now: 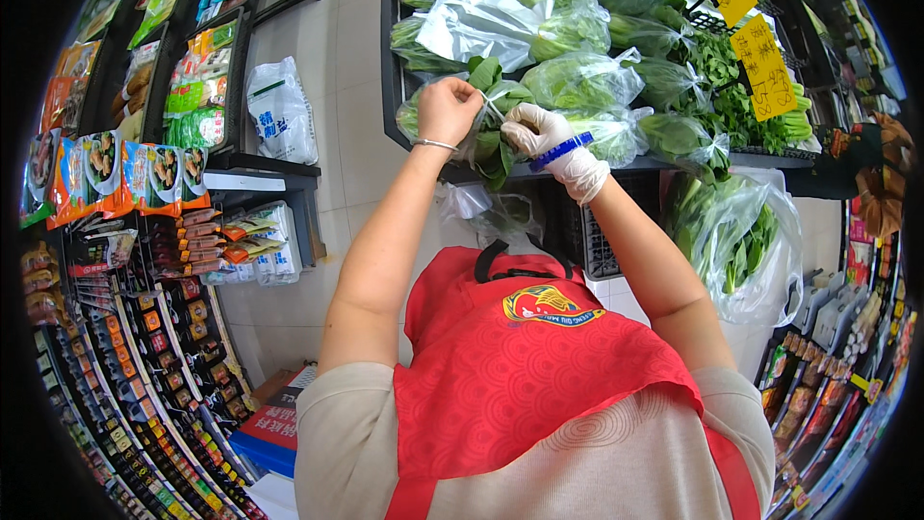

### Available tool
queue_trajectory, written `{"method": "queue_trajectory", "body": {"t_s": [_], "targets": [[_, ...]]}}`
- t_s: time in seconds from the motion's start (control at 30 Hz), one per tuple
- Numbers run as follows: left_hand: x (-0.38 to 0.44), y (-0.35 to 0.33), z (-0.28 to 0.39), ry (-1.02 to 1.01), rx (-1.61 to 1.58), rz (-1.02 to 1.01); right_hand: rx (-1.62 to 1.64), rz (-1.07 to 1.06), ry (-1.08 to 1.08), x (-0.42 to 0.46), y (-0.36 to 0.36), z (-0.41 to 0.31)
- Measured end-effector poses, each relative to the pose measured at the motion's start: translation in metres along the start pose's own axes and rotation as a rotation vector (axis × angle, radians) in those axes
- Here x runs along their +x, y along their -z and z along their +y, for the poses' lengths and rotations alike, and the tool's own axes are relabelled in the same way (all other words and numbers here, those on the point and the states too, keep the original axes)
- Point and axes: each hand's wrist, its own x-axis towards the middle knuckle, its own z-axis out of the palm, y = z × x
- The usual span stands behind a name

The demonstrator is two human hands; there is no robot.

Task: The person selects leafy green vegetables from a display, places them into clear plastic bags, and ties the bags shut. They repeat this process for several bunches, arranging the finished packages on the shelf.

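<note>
My left hand (449,110), bare with a bangle at the wrist, pinches one end of a thin whitish tie or twisted bag end (492,104). My right hand (543,131), in a whitish glove with a blue band around it, closes on the other side of that strip. Beneath and between both hands lies a bunch of leafy greens (492,152), partly in clear plastic. Its leaves stick up beyond my fingers and hang over the front edge of the dark display stand (390,97). An empty-looking clear plastic bag (476,14) lies on bagged greens just beyond.
Bagged leafy vegetables (585,83) fill the stand, with yellow handwritten signs (763,66) at right. A large open plastic bag of greens (736,238) is at lower right, beside a black crate (603,245). A white bag (281,112) and packed shelves (202,87) stand left.
</note>
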Motion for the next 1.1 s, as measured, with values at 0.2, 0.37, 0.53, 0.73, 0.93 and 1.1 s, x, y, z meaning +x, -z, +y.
{"method": "queue_trajectory", "body": {"t_s": [0.2,0.37,0.53,0.73,0.93,1.1], "targets": [[-0.010,0.003,0.004,-0.119,0.083,0.021,-0.578,-0.053,0.279,-0.001,0.014,-0.025],[-0.011,0.005,0.005,-0.167,0.043,0.008,-0.156,0.020,-0.006,0.002,0.001,-0.001],[-0.004,0.026,0.016,0.410,-0.529,-0.411,0.037,0.062,-0.386,0.008,-0.007,-0.020],[0.004,0.026,0.015,0.711,-0.835,-0.459,-0.611,-0.005,0.199,0.001,-0.003,-0.026],[0.009,0.014,0.007,0.896,-0.966,-0.366,-0.580,-0.033,0.347,0.000,0.007,-0.022],[-0.010,0.015,0.018,0.840,-1.135,-0.347,0.491,0.036,-0.183,-0.006,-0.009,-0.015]]}}
